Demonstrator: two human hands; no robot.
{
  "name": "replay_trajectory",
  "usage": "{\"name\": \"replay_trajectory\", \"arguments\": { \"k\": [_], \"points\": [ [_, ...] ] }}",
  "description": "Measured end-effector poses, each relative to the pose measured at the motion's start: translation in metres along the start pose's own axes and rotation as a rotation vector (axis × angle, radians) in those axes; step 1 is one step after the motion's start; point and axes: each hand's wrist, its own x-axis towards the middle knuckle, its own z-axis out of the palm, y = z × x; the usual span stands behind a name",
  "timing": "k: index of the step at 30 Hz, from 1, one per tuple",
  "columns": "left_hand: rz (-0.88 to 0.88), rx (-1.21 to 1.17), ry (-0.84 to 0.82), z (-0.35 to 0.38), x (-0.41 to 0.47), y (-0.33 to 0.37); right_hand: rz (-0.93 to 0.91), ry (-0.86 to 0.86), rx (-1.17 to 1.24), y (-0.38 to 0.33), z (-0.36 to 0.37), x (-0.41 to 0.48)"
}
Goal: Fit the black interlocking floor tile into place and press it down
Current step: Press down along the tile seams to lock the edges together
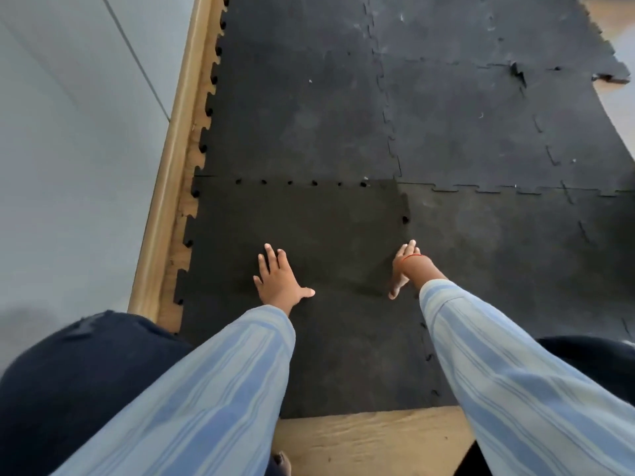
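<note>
The black floor tile lies flat on the wooden floor, directly in front of the person. Its far edge meets the laid tiles along a toothed seam; small gaps show along that seam. Its left edge runs beside the wooden skirting board at the foot of the grey wall.

The left hand rests palm-down on the tile, fingers spread, thumb out to the side. The right hand rests at the tile's right edge, turned on its side, fingers held together and extended. Both sleeves are blue striped.
</note>
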Motion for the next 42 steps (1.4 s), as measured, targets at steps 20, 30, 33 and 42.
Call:
{"name": "replay_trajectory", "arguments": {
  "k": [20,30,33,42],
  "points": [
    [0.065,0.079,0.563,0.040,0.078,0.015,-0.106,0.720,0.515,-0.012,-0.005,0.077],
    [0.116,0.134,0.577,0.035,0.081,0.009,-0.093,0.804,0.474,-0.013,-0.018,0.108],
    [0.230,0.193,0.539,0.019,0.092,-0.008,-0.256,0.892,0.347,-0.018,-0.025,0.113],
    [0.292,0.239,0.535,0.005,0.099,-0.029,-0.236,0.725,0.419,-0.031,-0.066,0.129]
  ]
}}
